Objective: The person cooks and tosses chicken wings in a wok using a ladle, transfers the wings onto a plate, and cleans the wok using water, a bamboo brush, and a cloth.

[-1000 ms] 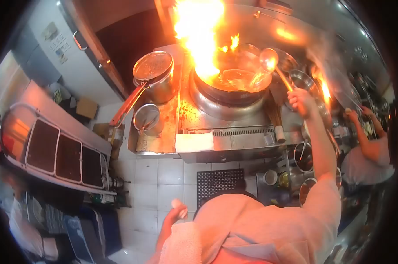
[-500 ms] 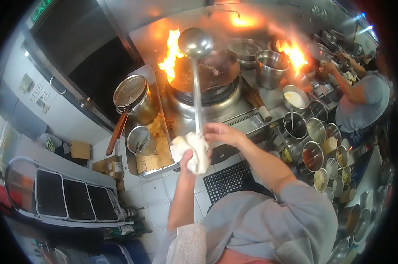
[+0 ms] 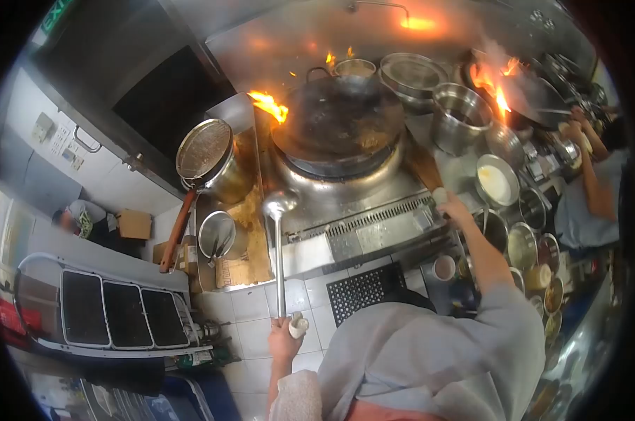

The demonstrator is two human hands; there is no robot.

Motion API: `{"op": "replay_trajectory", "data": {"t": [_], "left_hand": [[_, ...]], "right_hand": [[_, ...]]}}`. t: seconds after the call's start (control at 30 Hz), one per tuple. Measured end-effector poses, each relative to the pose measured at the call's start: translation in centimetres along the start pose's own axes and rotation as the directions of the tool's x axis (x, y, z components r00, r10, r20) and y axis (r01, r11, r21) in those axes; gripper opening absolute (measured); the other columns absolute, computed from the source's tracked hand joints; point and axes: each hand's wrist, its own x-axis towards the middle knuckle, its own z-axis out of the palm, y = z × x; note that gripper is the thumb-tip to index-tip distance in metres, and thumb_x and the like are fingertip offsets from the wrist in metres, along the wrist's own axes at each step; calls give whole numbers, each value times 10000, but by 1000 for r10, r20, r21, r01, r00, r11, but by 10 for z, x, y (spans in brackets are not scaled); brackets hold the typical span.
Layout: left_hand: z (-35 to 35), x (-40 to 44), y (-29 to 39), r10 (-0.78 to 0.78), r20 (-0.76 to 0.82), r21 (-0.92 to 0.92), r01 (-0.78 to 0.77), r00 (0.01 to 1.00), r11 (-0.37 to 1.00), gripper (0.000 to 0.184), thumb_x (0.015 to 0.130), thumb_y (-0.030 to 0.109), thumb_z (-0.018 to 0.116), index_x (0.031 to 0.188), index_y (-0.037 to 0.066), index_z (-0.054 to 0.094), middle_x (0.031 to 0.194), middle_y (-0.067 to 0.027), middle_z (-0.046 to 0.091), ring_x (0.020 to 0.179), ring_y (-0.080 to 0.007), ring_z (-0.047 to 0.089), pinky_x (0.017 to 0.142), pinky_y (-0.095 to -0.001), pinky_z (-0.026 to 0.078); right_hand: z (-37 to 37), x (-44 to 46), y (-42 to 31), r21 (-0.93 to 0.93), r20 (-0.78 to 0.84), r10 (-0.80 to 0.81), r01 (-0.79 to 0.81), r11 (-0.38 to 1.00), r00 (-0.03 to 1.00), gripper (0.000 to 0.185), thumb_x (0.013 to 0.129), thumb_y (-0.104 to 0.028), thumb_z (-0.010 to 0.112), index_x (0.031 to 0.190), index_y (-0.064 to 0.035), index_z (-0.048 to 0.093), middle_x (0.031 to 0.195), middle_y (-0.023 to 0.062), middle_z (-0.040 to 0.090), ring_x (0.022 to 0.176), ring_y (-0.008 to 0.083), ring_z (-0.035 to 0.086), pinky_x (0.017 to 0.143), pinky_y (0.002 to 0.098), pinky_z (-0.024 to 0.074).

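Observation:
My left hand (image 3: 285, 341) is closed round the end of the long handle of a metal ladle (image 3: 280, 259), with a folded white cloth (image 3: 298, 325) in the same grip. The ladle's bowl points away from me, in front of the stove's edge. At the right, my right hand (image 3: 455, 210) is closed on the pale handle end of a wok brush (image 3: 424, 168), whose bristles lie on the stove top. Beyond both hands a dark wok (image 3: 345, 126) sits on the round burner, flame licking up at its left rim.
A strainer-topped pot (image 3: 205, 151) with a wooden handle and a steel container (image 3: 218, 235) stand at the left. A tall pot (image 3: 461, 116) and a bowl of pale liquid (image 3: 497, 181) are at the right. Another person (image 3: 591, 189) works by a flaming wok.
The ladle has come down from over the wok to the left, with my left hand and the cloth. My right hand has left the cloth and reached right to the wok brush.

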Motion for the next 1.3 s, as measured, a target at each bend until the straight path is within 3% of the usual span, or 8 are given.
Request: {"op": "replay_trajectory", "data": {"t": [0.13,0.47,0.53,0.63,0.77,0.9,1.0,1.3], "left_hand": [[26,22,14,-94,-10,62,95,996,994,314,645,128,732,928,87,602,902,-88,583,887,-304,559,681,-417,502],[15,58,44,-59,-158,197,90,986,976,683,588,240,823,1189,45,564,1116,-202,534,1051,-300,527,842,-383,478],[14,83,56,-361,-57,-537,276,931,797,742,636,251,795,1263,18,472,1121,-183,531,1067,-280,527,889,-386,452],[5,139,87,-366,113,-950,208,924,233,770,760,275,682,1359,-13,294,1155,-157,522,1058,-249,542,924,-388,440],[2,204,113,-133,230,-932,179,964,-315,521,843,198,521,1304,0,383,1236,-180,521,1028,-299,581,927,-445,451],[-12,272,156,90,497,-800,497,863,-336,486,914,448,476,1227,76,470,1104,-135,592,952,-274,612,755,-400,520],[-3,330,191,217,661,-647,692,719,-321,540,906,579,403,1156,114,519,1037,-88,594,916,-246,579,707,-442,505],[23,365,255,112,733,-610,721,671,-328,157,885,323,546,987,203,548,918,36,555,873,-159,483,756,-390,424]], "right_hand": [[-48,-60,-76,713,90,-92,0,701,992,553,728,-72,561,1261,-8,426,925,120,562,679,190,569,513,303,428],[-23,126,-316,-438,730,-206,678,590,651,563,690,-208,724,1226,-128,570,885,97,658,568,194,606,572,317,509],[48,153,-332,-607,769,-32,745,277,638,445,660,-195,718,1085,-96,634,929,115,674,670,270,661,630,368,536],[149,241,-296,-501,456,-487,667,551,745,343,653,-188,706,975,-83,650,907,162,671,863,333,653,739,417,534],[114,205,-278,-539,638,-225,635,553,737,549,651,-223,729,1179,-163,592,936,134,672,864,286,655,778,397,523],[9,196,-321,-718,695,-42,695,-25,717,558,641,-222,705,1188,-191,598,974,114,672,943,281,633,850,399,495],[43,250,-312,-774,398,-526,583,248,751,222,700,-214,629,850,-61,684,886,147,677,849,302,656,754,427,527],[40,195,-279,-658,668,-197,694,292,717,513,699,-285,688,1179,-130,592,1133,126,621,1060,301,586,912,420,459]]}}
